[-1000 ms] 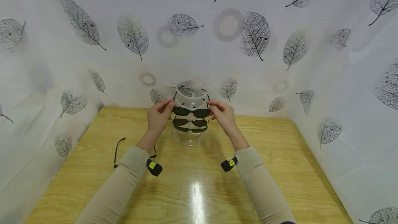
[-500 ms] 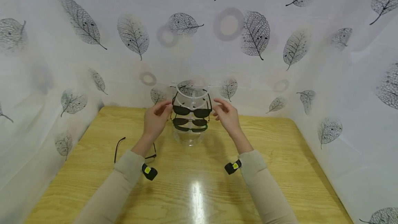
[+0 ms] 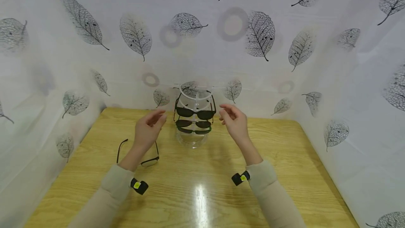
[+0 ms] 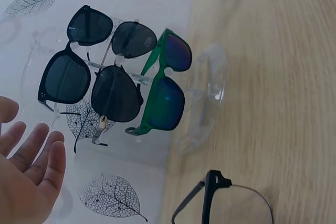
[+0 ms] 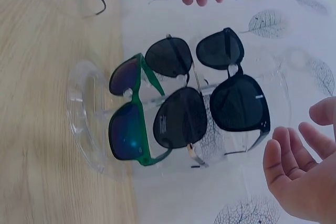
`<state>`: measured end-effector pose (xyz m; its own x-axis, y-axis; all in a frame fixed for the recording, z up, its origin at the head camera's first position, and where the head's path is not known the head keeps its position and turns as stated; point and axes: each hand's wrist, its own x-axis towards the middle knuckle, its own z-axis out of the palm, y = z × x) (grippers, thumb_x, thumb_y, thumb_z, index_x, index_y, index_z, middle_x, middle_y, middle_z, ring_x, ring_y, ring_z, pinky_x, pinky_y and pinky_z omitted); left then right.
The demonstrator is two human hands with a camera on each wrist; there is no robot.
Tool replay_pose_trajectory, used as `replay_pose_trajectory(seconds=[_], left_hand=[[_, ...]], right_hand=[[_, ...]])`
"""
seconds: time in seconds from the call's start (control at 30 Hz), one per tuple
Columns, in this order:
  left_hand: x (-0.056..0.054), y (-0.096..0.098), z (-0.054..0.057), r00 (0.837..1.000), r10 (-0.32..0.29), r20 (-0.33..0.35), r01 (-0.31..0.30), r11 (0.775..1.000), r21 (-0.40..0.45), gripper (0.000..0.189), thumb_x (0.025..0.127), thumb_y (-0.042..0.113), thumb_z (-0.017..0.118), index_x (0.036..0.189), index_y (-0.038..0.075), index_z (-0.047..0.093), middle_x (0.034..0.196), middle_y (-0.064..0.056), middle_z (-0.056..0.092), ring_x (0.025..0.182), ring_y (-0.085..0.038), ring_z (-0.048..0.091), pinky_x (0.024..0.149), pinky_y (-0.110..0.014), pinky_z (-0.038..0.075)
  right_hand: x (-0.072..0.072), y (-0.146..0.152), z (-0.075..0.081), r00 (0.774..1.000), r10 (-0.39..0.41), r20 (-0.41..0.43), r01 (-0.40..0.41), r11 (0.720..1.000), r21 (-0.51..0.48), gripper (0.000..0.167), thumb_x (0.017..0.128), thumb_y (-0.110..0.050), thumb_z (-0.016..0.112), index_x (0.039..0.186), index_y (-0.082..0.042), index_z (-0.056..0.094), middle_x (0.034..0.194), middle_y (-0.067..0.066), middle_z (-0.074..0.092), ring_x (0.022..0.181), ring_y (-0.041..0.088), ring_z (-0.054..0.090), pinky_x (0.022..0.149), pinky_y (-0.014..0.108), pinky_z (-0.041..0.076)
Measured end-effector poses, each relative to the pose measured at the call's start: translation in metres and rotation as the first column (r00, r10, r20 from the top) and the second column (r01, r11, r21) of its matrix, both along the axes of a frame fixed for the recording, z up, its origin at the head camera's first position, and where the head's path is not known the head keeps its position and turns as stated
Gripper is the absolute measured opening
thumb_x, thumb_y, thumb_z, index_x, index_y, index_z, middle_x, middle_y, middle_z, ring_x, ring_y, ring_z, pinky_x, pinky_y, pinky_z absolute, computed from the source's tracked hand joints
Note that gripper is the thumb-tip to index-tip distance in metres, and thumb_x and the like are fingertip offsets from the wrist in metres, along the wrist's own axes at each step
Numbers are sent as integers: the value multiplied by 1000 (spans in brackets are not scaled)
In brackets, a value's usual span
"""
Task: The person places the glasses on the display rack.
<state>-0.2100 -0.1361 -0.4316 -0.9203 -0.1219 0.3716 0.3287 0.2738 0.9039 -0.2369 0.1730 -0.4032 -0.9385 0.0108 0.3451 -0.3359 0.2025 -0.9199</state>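
A clear plastic eyewear stand (image 3: 193, 145) holds three pairs of sunglasses, one above another. Black-framed sunglasses (image 3: 205, 114) sit highest, thin metal-framed sunglasses (image 5: 180, 118) in the middle, and green-framed sunglasses (image 4: 168, 103) lowest. My left hand (image 3: 148, 129) is left of the stand, apart from it, fingers relaxed and holding nothing. To the stand's right, my right hand (image 3: 235, 122) hovers near the black pair with loosely bent fingers and nothing in them. Dark half-rim eyeglasses (image 3: 150, 161) lie on the table, partly hidden behind my left wrist.
The wooden table (image 3: 196, 175) ends at the back against a white curtain (image 3: 202, 52) printed with dark leaves. The curtain also runs along both sides. The stand is close to the table's back edge.
Both hands have let go of the black sunglasses, which stay on the stand. My left hand has drawn back left and toward me; my right hand has moved slightly right.
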Motion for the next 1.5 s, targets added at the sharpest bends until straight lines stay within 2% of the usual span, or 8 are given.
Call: replay_pose_trajectory(seconds=[0.2,0.37,0.47,0.67,0.77,1.03,1.33,1.5], left_hand=[[18,-17,-2,1000,9,7,-8,999,-33,29,103,17,71,129,5,74,113,-24,77,90,13,66,75,-10,55],[31,-35,-8,999,32,4,-32,997,-65,28,103,14,70,129,3,74,116,-25,76,92,14,67,75,-10,56],[38,-49,-12,999,43,13,-41,992,-116,30,104,15,69,131,4,73,117,-25,76,93,16,65,75,-10,55],[60,-77,-14,995,27,91,-3,968,-250,37,107,21,65,142,9,66,123,-22,75,97,20,59,80,-6,49],[69,-91,-15,993,28,118,6,961,-277,39,107,22,65,144,10,64,127,-22,73,98,20,58,80,-6,49],[86,-116,-23,988,97,117,-51,937,-347,39,107,23,65,142,6,65,121,-24,75,94,23,57,74,-8,51],[103,-140,-34,965,179,190,-88,908,-409,41,106,25,67,140,3,65,114,-25,76,87,23,54,67,-15,53],[108,-150,-44,939,194,284,-36,877,-480,46,106,31,65,141,0,63,114,-24,76,86,4,65,67,-20,54]], right_hand=[[11,-17,-1,997,79,-18,-78,997,11,25,104,-11,68,122,5,72,96,22,71,75,10,68,68,23,59],[19,-34,-7,984,176,5,-176,984,33,26,104,-13,67,123,5,71,100,26,72,75,6,68,69,23,59],[22,-44,-13,975,219,28,-220,975,45,27,104,-13,66,124,5,71,103,24,74,77,9,70,71,26,60],[26,-65,-24,957,285,52,-288,955,75,27,105,-12,66,125,5,71,98,22,74,83,34,71,70,26,58],[26,-75,-29,950,305,62,-310,947,86,25,104,-13,67,124,2,73,96,26,72,83,39,70,67,24,56],[29,-99,-47,925,354,141,-372,919,133,24,105,-19,65,124,-6,74,104,21,74,80,11,68,68,22,55],[33,-124,-69,893,403,202,-439,877,194,25,106,-22,65,124,-9,74,101,17,75,78,8,67,68,22,55],[34,-139,-89,890,391,235,-438,876,203,26,105,-20,65,123,-5,74,100,12,75,76,4,64,68,20,55]])
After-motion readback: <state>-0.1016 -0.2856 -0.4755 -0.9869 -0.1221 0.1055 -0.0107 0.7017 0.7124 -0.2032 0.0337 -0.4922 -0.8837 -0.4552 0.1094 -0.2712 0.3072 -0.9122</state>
